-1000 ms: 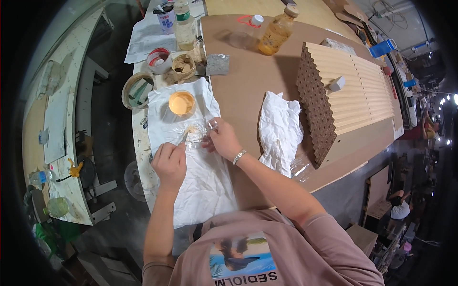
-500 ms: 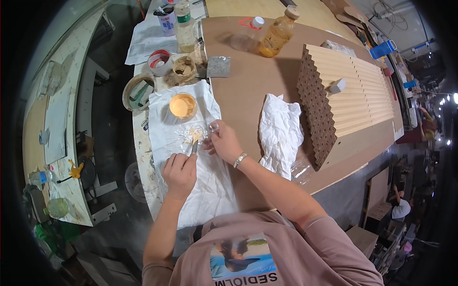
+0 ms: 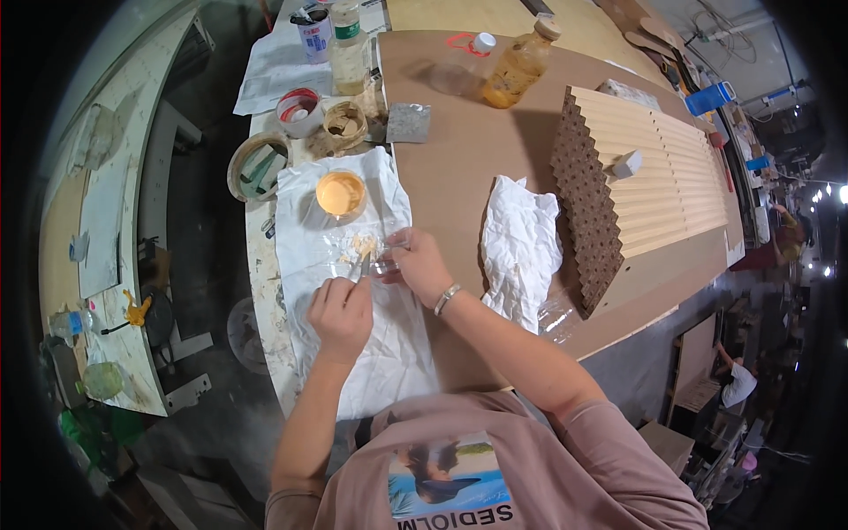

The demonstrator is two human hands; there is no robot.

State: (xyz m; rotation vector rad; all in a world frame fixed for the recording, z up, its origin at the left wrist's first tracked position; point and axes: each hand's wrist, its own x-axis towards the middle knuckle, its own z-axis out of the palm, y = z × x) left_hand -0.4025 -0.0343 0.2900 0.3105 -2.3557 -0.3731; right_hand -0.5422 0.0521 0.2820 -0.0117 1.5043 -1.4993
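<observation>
My left hand is closed around a thin tool with a narrow metal blade, like a small putty knife. The blade tip touches a lump of pale yellow paste on a piece of clear plastic. My right hand pinches the right edge of that plastic between thumb and fingers. Both hands are over a white cloth spread on the table. Just beyond them, on the cloth, stands a round tub of pale orange paste.
An open tub, a red-rimmed tub and a crusted tub cluster behind. Bottles stand farther back. To the right are a crumpled white cloth and a ridged wooden panel with a small block on it.
My left hand has shifted slightly forward and right, bringing the blade closer to my right hand. The right hand still pinches the plastic, its fingers slightly changed.
</observation>
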